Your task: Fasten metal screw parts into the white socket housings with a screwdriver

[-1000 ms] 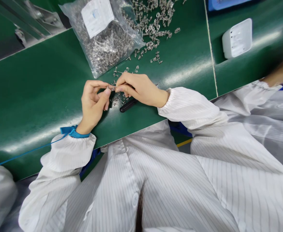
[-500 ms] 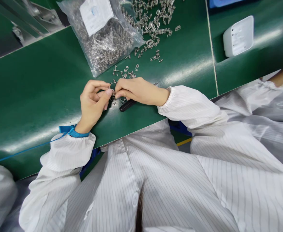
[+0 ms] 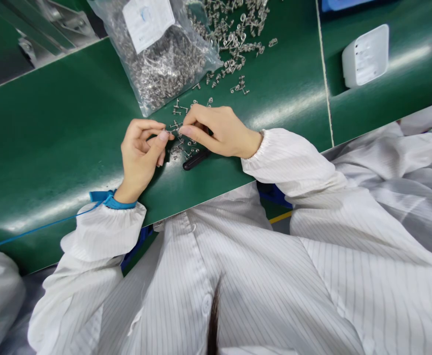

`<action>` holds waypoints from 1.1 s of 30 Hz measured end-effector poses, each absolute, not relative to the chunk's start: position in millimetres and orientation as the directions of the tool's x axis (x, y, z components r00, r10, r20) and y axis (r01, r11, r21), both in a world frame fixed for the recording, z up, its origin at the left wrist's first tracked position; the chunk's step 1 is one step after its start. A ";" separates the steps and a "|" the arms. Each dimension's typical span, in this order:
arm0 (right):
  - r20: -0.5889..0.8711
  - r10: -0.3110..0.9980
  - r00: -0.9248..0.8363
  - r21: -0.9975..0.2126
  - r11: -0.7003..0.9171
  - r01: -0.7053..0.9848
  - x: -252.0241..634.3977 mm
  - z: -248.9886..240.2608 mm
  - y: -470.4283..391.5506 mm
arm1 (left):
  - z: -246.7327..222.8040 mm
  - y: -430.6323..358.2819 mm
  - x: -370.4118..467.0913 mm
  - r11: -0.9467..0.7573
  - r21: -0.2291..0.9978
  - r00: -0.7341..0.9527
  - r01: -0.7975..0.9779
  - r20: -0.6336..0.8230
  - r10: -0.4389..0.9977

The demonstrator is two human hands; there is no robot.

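Coil spring (image 3: pixel 169 131) at left fingertips

The left hand (image 3: pixel 141 148) pinches it over the table (image 3: pixel 71 123), toward the near edge; its wire leg seems to point at the right hand (image 3: pixel 221 130), just beside, fingertips nearly meeting, contents unclear.

Through the head camera I saw a glossy dark-green counter (image 3: pixel 71 128), crossed on its right by a narrow pale seam (image 3: pixel 325 79). A clear plastic bag packed with small metal pieces (image 3: pixel 166 74) lay near the far side. Loose silvery coiled metal springs (image 3: pixel 232 64) spread beside it, and I made out a smaller scatter of springs (image 3: pixel 179 150) nearer the front edge, next to a slim black-handled tool (image 3: pixel 195 160). Right of the seam sat a rounded white plastic box (image 3: pixel 365 59).
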State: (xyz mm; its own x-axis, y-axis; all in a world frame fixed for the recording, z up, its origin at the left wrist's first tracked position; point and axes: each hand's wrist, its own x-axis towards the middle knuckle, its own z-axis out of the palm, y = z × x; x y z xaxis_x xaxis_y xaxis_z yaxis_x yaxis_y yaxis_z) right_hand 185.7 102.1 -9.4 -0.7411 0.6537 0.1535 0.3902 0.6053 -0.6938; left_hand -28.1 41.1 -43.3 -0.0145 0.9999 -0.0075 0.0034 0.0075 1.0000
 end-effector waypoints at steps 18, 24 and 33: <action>0.082 0.617 -0.783 -0.813 0.496 0.305 178.1 -11.6 100.7 | -39.2 38.4 -25.0 -0.053 0.998 0.082 0.018 0.051 0.995; 0.076 0.611 -0.788 -0.799 0.511 0.318 180.4 -10.8 98.2 | -41.5 38.1 -24.9 -0.049 0.999 0.083 0.020 0.047 0.995; 0.130 0.765 -0.631 -0.748 0.494 0.444 178.9 -18.3 98.8 | -46.4 40.1 -25.3 -0.061 0.997 0.043 0.050 0.059 0.997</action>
